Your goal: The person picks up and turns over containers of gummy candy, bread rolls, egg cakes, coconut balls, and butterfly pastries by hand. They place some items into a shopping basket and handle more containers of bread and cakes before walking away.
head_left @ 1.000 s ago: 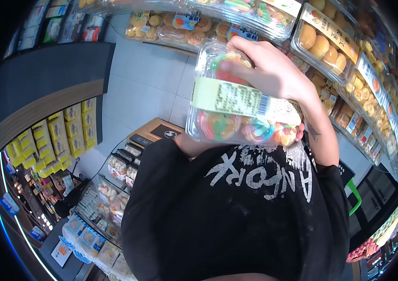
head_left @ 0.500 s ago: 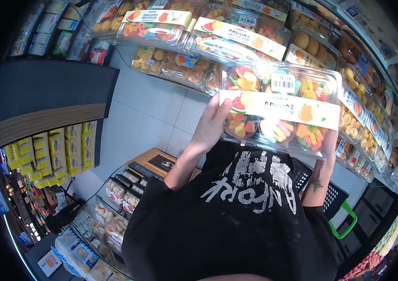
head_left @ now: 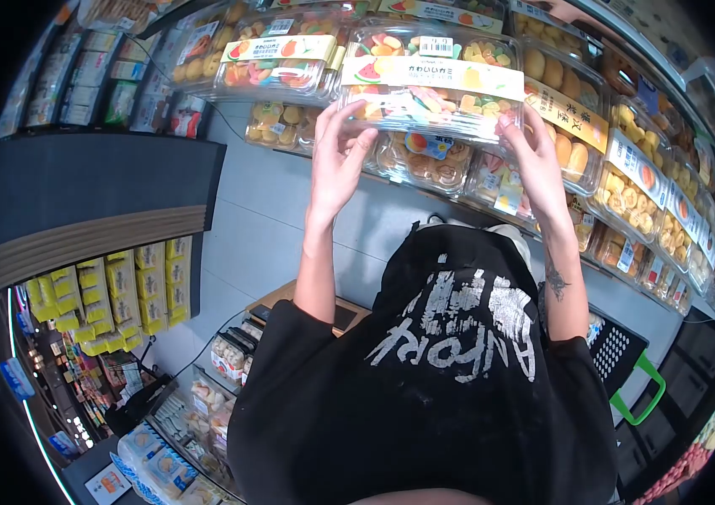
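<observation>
A clear plastic box of colorful candies [head_left: 433,76], with a white fruit-print band and a barcode label, sits in line with the upper row of boxes on the shelf. My left hand [head_left: 339,160] is at its near left corner, fingers curled and thumb by the lower edge. At the near right corner, my right hand [head_left: 536,156] has its thumb on the front and its fingers along the side. A similar candy box [head_left: 280,63] stands to the left, and a box of oblong buns with an orange band [head_left: 572,118] is to the right.
Below the upper row is a lower shelf of packed pastries [head_left: 425,160]. Yellow packets [head_left: 113,290] hang at the left. A wooden-edged stand [head_left: 277,296] and a black basket with a green handle [head_left: 648,391] are near my body.
The candy box has moved forward and left, from in front of my chest to the upper shelf row. Both hands have moved with it, and my arms are stretched further out.
</observation>
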A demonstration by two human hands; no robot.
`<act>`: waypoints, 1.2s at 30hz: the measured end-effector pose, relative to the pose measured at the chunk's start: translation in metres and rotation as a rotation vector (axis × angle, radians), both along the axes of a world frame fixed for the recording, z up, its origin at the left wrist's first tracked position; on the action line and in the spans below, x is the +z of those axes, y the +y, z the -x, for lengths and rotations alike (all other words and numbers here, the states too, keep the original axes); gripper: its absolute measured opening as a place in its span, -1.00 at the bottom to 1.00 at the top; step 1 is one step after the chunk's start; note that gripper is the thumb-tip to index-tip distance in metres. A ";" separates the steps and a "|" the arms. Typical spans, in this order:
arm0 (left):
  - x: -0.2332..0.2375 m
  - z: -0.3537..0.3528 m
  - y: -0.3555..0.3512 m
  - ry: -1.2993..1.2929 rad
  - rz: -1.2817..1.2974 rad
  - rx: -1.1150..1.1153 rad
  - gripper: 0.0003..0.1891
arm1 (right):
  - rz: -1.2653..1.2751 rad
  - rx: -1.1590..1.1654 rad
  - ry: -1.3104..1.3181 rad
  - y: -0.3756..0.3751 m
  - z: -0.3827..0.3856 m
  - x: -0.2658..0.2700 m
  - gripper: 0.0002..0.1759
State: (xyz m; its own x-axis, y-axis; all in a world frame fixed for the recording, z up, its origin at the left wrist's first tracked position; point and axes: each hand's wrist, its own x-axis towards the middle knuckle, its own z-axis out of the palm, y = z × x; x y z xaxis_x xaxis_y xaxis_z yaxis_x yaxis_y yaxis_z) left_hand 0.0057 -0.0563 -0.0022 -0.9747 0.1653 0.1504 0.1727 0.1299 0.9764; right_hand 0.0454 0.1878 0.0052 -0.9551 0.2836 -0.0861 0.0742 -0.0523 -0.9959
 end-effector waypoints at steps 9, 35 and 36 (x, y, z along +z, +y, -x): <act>-0.023 0.028 0.006 0.158 0.172 0.276 -0.73 | -0.126 0.122 0.028 -0.013 0.018 -0.011 -0.31; -0.037 -0.045 0.134 -1.043 -0.977 -0.451 -0.83 | 0.943 -0.125 -0.113 0.087 -0.117 -0.043 -0.61; -0.036 -0.048 0.135 -0.987 -0.904 -0.411 -0.84 | 0.942 -0.130 -0.125 0.086 -0.118 -0.042 -0.63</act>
